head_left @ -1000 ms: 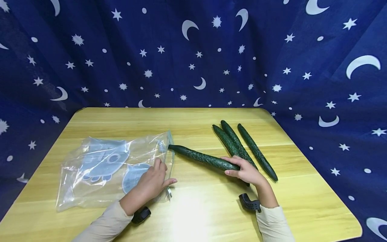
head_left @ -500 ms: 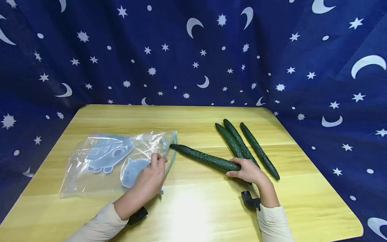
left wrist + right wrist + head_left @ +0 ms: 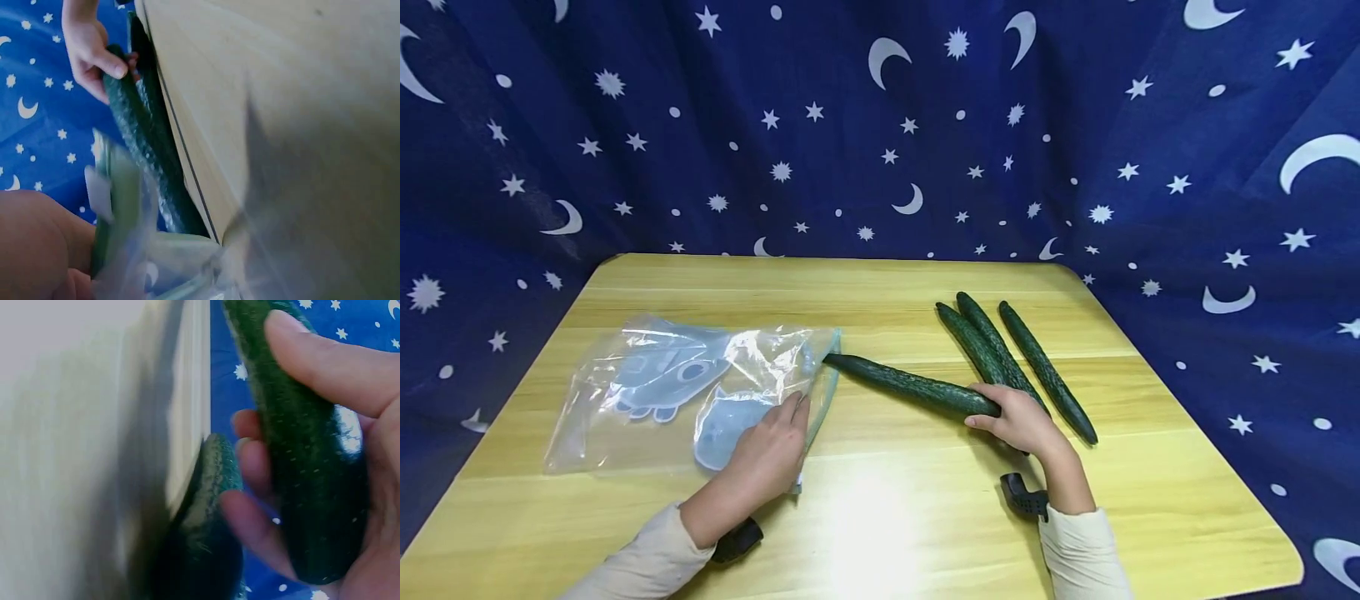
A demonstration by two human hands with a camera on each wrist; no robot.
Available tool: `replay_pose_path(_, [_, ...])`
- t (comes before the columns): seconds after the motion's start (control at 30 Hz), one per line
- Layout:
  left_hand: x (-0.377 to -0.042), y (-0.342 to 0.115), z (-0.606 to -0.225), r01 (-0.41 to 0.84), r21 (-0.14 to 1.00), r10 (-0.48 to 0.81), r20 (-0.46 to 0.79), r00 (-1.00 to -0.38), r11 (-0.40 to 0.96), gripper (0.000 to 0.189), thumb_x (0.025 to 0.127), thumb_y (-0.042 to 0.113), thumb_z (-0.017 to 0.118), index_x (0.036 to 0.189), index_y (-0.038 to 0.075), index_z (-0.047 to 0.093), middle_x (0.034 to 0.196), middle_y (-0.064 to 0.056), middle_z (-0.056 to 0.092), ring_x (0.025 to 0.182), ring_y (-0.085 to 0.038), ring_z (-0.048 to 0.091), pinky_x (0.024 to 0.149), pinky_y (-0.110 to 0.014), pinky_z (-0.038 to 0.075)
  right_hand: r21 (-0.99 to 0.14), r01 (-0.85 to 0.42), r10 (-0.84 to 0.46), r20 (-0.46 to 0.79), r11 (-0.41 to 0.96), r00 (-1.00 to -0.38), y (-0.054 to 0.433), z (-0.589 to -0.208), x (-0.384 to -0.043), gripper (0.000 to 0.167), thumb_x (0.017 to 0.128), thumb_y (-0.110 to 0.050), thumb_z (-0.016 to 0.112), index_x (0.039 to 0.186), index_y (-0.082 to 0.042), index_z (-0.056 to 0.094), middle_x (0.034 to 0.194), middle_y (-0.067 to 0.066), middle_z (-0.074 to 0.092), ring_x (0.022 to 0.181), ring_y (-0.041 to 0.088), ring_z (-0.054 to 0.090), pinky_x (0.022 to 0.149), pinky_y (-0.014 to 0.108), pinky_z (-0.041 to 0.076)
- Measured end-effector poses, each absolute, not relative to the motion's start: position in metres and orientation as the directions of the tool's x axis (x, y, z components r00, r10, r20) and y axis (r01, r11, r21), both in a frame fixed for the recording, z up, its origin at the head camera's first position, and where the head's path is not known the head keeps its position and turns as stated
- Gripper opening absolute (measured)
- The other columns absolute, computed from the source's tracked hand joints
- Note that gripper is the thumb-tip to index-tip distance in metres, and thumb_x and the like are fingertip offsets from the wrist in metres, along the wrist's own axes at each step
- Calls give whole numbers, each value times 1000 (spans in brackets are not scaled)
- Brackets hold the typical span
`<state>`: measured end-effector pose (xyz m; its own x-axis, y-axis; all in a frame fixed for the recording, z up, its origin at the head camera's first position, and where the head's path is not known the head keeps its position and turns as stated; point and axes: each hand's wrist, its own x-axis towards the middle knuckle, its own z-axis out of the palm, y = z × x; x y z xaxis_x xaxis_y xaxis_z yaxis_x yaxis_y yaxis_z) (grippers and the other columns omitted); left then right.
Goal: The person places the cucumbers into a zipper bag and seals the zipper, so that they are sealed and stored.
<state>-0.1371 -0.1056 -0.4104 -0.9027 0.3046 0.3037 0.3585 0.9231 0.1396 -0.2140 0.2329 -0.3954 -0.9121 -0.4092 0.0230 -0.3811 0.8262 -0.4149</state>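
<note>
My left hand (image 3: 767,450) pinches the rim of a clear plastic zip bag (image 3: 670,367) with pale blue prints, lying flat on its left side of the table. In the left wrist view, the bag's greenish zip edge (image 3: 112,187) stands apart from its other side, close to the fingers. My right hand (image 3: 1018,421) grips the thick end of a long dark green cucumber (image 3: 910,385), thumb on one side and fingers curled round the other. The cucumber's narrow tip is at the bag's mouth; whether it is inside is hard to tell.
Several more cucumbers lie right of centre: two side by side, one (image 3: 970,342) partly under the right hand, and a separate one (image 3: 1048,375) farther right. The wooden table (image 3: 880,292) has rounded corners. A blue star-and-moon curtain (image 3: 820,150) hangs behind it.
The left hand has drawn the bag's rim slightly, and the near part of the bag has shifted away from the table's front. The right hand and cucumber have hardly moved; the head view has shifted slightly.
</note>
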Motion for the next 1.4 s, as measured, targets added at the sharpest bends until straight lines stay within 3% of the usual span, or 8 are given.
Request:
replay_pose_path(0.2, [-135,-99,-416,342,105,279,387,-879,934,54,79,14,60,127,-6,46,130,-19,47,104,-39,52,41,-33,47,-449,-451,-436,144,771,-888,229,-403,-218,51,81,-27,68,126,-6,54,121,19,57,110,39,53,89,53,42])
replay_pose_path(0.47, [-137,-95,-419,336,62,289,382,-878,940,58,80,20,64,129,-5,45,134,-16,44,103,-37,51,36,-27,42,-579,-464,-452,176,671,-874,222,-405,-222,53,81,-21,69,127,-1,52,124,20,55,114,38,50,92,54,40])
replay_pose_path(0.63, [-137,-96,-419,348,49,306,375,-875,936,62,79,23,65,130,-5,44,134,-17,44,104,-36,51,38,-28,45,-611,-456,-450,177,647,-875,216,-406,-222,53,81,-20,69,127,-2,52,126,19,54,117,38,48,94,54,39])
replay_pose_path(0.97, [-134,-96,-415,370,1,331,443,-833,929,70,74,28,72,130,-3,44,132,-15,46,104,-33,52,37,-22,42,-466,-478,-489,106,744,-866,187,-409,-228,53,81,-27,68,128,-7,53,123,19,56,113,38,52,90,52,42])
replay_pose_path(1.23, [-132,-96,-409,373,19,332,416,-847,928,73,74,30,72,132,-2,42,135,-14,43,105,-33,51,37,-22,41,-562,-502,-530,129,658,-838,175,-401,-232,53,82,-25,67,128,-4,52,126,19,55,116,37,50,93,51,41])
replay_pose_path(1.4, [-130,-94,-406,386,13,350,395,-850,922,75,75,33,71,133,-2,41,137,-14,41,106,-32,50,37,-21,41,-598,-506,-551,126,622,-825,146,-395,-237,51,81,-25,68,126,-6,54,116,14,60,98,27,59,80,41,49])
